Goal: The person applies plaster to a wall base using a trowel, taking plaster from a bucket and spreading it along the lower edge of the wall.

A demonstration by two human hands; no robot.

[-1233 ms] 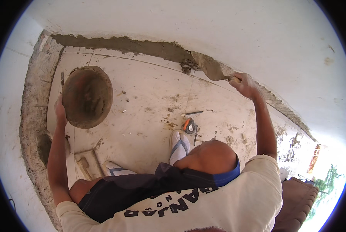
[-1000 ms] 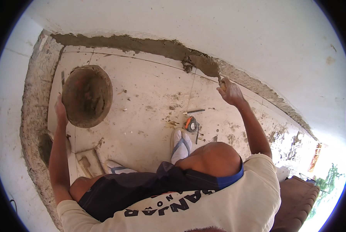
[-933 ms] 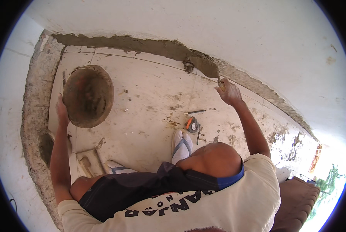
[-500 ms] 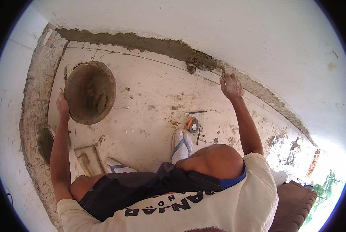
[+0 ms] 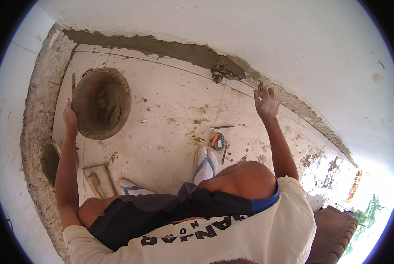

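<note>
My left hand (image 5: 70, 119) is at the left side of a round, mortar-smeared basin (image 5: 103, 103), gripping its rim; some fingers are hidden. Wet grey residue coats the inside of the basin. My right hand (image 5: 266, 104) is closed at the foot of the far wall, around what looks like a trowel, mostly hidden under the palm. Grey mortar shows just beyond its fingertips. A band of wet mortar (image 5: 161, 47) runs along the wall base from the far left, ending in a rough lump (image 5: 225, 71) left of my right hand.
An orange-and-grey tape measure (image 5: 218, 141) and a dark pencil-like stick (image 5: 223, 127) lie near my sandalled foot (image 5: 205, 163). A second bucket-like container (image 5: 50, 160) stands by the rough left edge. Beside it lies a wooden float (image 5: 99, 181). Mortar crumbs dot the tiles.
My right hand has drawn slightly back from the wall base and turned, its fingers lifting a little. The left hand remains at the basin. The whole view has shifted slightly.
</note>
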